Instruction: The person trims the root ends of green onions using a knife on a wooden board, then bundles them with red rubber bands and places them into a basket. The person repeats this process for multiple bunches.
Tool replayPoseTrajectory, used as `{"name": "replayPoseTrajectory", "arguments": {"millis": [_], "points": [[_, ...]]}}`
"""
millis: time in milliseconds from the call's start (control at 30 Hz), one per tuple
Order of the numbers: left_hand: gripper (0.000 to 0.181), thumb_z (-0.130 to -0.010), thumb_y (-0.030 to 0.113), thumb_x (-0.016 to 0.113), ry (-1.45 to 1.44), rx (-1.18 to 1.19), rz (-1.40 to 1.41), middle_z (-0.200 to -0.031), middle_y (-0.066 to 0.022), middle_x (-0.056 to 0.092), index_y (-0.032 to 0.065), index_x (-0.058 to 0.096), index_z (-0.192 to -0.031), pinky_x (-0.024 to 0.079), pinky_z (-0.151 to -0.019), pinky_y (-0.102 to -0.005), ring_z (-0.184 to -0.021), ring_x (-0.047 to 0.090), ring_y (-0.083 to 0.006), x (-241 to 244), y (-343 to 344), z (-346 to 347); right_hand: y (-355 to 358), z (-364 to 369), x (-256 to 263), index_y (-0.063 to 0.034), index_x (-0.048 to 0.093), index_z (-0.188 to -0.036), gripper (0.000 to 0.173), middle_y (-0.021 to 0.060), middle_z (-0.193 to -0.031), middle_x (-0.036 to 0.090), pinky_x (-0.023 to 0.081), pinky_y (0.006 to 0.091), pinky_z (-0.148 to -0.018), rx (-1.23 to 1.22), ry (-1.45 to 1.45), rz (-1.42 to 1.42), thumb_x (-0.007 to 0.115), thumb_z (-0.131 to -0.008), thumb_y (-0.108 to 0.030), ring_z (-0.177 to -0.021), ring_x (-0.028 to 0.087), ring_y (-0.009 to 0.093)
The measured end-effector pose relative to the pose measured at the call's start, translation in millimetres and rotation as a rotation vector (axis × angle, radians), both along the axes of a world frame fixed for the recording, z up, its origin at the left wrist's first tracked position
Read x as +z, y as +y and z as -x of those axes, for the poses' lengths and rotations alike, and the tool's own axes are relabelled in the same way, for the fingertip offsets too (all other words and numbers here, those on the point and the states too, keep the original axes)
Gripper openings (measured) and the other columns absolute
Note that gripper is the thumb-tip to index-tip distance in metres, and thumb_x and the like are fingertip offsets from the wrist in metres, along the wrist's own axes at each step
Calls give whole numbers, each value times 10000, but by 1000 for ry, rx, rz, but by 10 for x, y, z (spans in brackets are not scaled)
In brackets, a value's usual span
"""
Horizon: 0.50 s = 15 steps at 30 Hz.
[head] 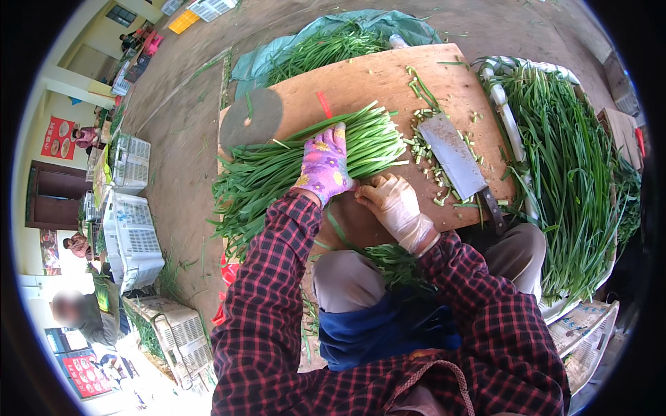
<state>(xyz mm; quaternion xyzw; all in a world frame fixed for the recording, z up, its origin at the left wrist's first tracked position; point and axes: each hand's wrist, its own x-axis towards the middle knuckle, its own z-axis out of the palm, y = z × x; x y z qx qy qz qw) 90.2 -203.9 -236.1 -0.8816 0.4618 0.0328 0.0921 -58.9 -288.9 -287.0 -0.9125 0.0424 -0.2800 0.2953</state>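
Note:
My left hand [325,162], in a purple floral glove, presses on a bundle of long green stalks [270,174], seemingly garlic chives, on a wooden board [364,80]. Close by its thumb is my right hand [393,208], in a thin pale glove, with fingers pinched together at the bundle's near edge; whether they hold anything is hard to tell. Green strips of tape or leaf [338,226] lie below the hands. A cleaver [451,156] rests to the right, its dark handle toward my knee, among cut stalk ends [424,156]. A grey disc [251,120] and a red strip [323,104] lie on the board.
A large crate [502,101] heaped with green stalks [567,171] stands at the right. Beyond the board, more greens [333,49] lie on a teal sheet [312,28]. White plastic crates [134,234] line the left, where a person [99,312] and others are farther off.

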Motion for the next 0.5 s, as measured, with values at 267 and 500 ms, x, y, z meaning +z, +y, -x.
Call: {"name": "replayPoseTrajectory", "arguments": {"millis": [267,500], "points": [[929,-607,346,752,-73,3,57,-1186,-175,479,-6,302,-1339,398,-919,-414,-1102,500,-319,-45,31,-67,-253,-170,349,-101,664,-746,104,80,-719,600,476,407,-581,-60,-95,-191,717,-716,-186,-681,601,289],[934,-550,514,793,-33,43,331,-1097,-122,491,3,408,-1230,378,-873,-404,-1042,489,-267,-206,57,45,-395,-658,699,-93,662,-675,116,98,-650,579,477,409,-566,140,8,140,672,-700,-205,-635,600,287]]}}
